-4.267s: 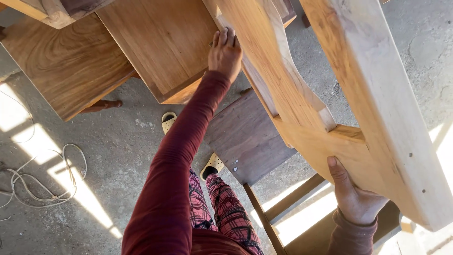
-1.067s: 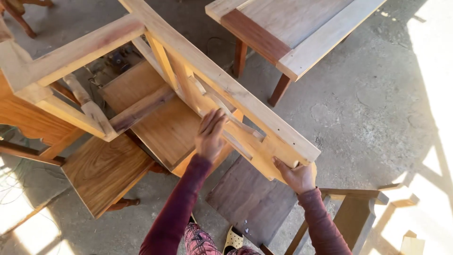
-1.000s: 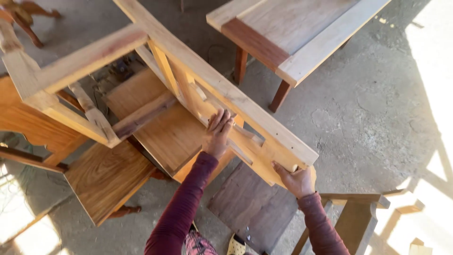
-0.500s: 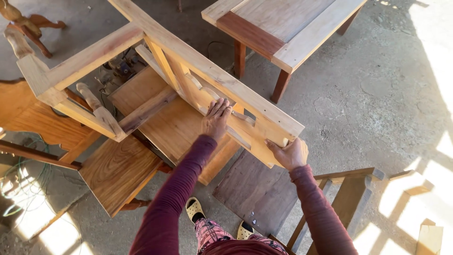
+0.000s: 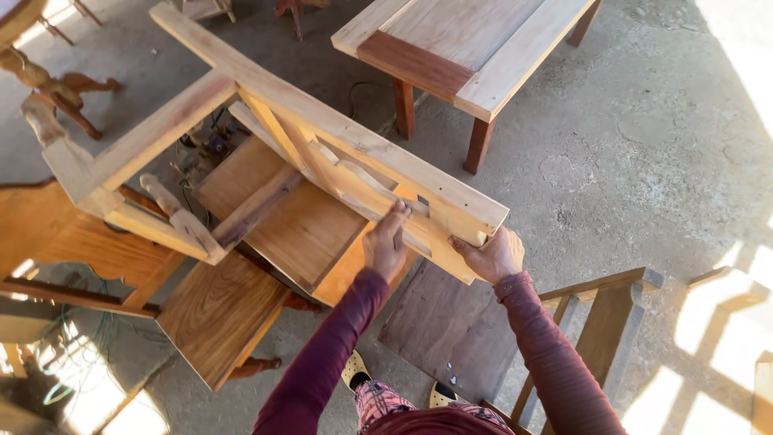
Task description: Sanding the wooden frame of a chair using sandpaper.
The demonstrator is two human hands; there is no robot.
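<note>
- Both hands are on the unfinished wooden chair frame (image 5: 266, 153), which is held up off the concrete floor (image 5: 644, 161) and tilted across the middle of the view.
- Left hand (image 5: 386, 242): fingers spread and pressed flat against the pale slats near the frame's lower end, not curled round anything.
- Right hand (image 5: 491, 256): closed round the frame's end corner, thumb on top, gripping the thick rail from below.
- Under the frame lie flat brown wooden panels (image 5: 298, 217), overlapping one another, and a darker board (image 5: 451, 330) just in front of the person's feet.
- A two-tone wooden table (image 5: 475, 40) stands beyond the frame, well apart from the hands.
- A finished chair's top rail (image 5: 604, 290) shows at lower right, and a curved carved wooden piece (image 5: 56, 89) at upper left.
</note>
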